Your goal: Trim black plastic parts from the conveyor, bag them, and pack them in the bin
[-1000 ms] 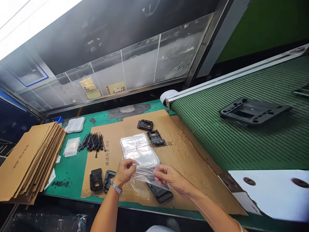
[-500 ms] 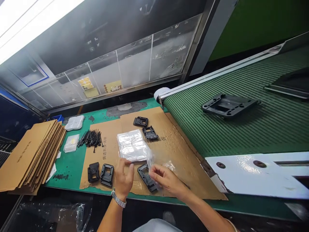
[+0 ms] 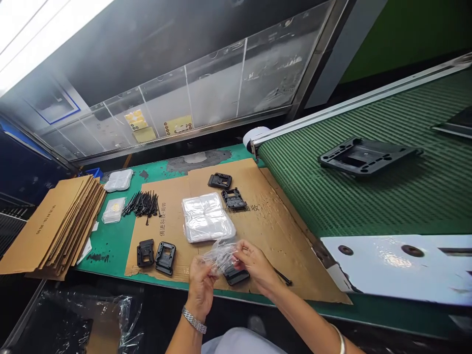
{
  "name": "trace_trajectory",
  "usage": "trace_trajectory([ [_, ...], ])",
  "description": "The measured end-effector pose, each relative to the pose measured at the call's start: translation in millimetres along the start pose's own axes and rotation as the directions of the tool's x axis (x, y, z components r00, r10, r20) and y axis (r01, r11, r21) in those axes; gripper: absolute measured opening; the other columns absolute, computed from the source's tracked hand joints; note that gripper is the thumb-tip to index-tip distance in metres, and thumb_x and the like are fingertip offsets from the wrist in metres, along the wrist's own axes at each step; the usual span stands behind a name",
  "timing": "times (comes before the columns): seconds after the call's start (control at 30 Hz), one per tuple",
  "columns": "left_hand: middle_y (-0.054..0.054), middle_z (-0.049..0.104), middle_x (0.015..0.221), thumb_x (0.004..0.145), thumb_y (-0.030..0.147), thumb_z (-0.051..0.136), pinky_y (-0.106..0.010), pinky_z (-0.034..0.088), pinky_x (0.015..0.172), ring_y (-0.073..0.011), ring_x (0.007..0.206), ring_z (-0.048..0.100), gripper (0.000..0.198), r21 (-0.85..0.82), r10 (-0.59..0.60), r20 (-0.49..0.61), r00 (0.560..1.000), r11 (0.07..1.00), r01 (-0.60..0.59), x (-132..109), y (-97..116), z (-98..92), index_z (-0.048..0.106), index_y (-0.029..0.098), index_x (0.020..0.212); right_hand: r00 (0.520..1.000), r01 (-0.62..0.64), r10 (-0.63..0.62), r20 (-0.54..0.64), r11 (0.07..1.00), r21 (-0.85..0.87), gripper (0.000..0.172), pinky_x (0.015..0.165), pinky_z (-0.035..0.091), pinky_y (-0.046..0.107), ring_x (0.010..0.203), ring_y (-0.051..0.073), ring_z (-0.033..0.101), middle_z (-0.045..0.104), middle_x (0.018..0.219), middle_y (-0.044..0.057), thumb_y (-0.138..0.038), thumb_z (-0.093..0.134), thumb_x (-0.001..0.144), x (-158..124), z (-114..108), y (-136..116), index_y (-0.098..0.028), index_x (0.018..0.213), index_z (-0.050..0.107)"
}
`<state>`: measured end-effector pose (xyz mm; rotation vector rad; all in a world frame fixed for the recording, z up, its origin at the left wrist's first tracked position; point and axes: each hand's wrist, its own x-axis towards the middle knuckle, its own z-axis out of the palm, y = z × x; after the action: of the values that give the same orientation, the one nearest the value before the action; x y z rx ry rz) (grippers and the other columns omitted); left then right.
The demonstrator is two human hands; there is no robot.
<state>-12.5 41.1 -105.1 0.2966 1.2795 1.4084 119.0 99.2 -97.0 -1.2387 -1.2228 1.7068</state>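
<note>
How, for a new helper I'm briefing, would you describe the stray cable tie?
On the green bench, find the big cardboard sheet. Near its front edge, just right of the person's right hand, lies a thin black cable tie. It lies alone, unlike the bundle of ties at the sheet's left end.

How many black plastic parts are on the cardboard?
5: rear part, part below it, left part, part beside it, and part by the right hand; more may be hidden.
</note>
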Motion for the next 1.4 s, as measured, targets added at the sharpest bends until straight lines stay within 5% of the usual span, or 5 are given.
trace_trajectory([
  [0.27, -0.003, 0.054, 0.079, 0.074, 0.032, 0.051, -0.034, 0.044, 0.068, -0.0171, 0.071, 0.054, 0.024, 0.401, 0.253, -0.313, 0.915, 0.909, -0.114, 19, -26, -13.4, 0.05, 0.02, 0.095, 0.979, 0.198, -0.183, 0.084, 0.95, -0.241, 0.037, 0.049, 0.028, 0.025, 0.049, 0.011, 0.035, 0.039, 0.049, -0.003, -0.051, 0.046, 0.073, 5, 34, 22, -0.021, 0.053, 0.042],
  [0.47, -0.007, 0.06, 0.081, 0.075, 0.019, 0.046, -0.033, 0.042, 0.076, -0.0212, 0.08, 0.055, 0.025, 0.864, 0.47, 0.224, 0.854, 0.309, -0.397, 13, -24, -38.4, 0.063, 0.025, 0.092, 0.922, 0.338, -0.234, 0.308, 0.875, -0.346, 0.016, 0.058, 0.035, 0.027, 0.055, 0.014, 0.045, 0.054, 0.059, 0.0, -0.037, 0.057, 0.068, -1, 24, 24, -0.022, 0.063, 0.057],
  [0.7, -0.008, 0.057, 0.082, 0.074, 0.014, 0.04, -0.032, 0.04, 0.074, -0.0211, 0.079, 0.055, 0.03, 0.943, 0.523, 0.028, 0.852, 0.27, -0.196, 32, -14, -48.0, 0.065, 0.018, 0.091, 0.95, 0.049, -0.22, -0.221, 0.805, -0.591, 0.027, 0.077, 0.037, 0.044, 0.088, 0.031, 0.05, 0.055, 0.084, 0.012, -0.046, 0.052, 0.069, -4, -12, 80, -0.021, 0.077, 0.055],
  [1.17, -0.008, 0.061, 0.087, 0.077, 0.018, 0.047, -0.029, 0.038, 0.063, -0.0198, 0.071, 0.057, 0.02, 0.96, 0.38, 0.193, 0.905, 0.117, -0.254, 27, -21, -25.8, 0.062, 0.021, 0.09, 0.852, -0.382, 0.275, 0.445, 0.908, 0.172, 0.044, 0.031, 0.011, 0.015, 0.033, -0.003, 0.022, 0.042, 0.058, -0.008, -0.056, 0.068, 0.059, -59, -34, 52, -0.018, 0.073, 0.051],
  [1.4, -0.003, 0.062, 0.074, 0.08, 0.019, 0.043, -0.027, 0.041, 0.063, -0.0163, 0.07, 0.056, 0.02, 0.894, 0.252, 0.407, 0.878, 0.085, -0.439, 5, -32, -45.9, 0.062, 0.021, 0.087, 0.94, -0.339, 0.321, 0.111, 0.913, 0.228, 0.042, 0.034, 0.026, 0.013, 0.039, 0.002, 0.034, 0.04, 0.056, -0.008, -0.051, 0.069, 0.056, -48, -24, 83, -0.02, 0.077, 0.05],
])
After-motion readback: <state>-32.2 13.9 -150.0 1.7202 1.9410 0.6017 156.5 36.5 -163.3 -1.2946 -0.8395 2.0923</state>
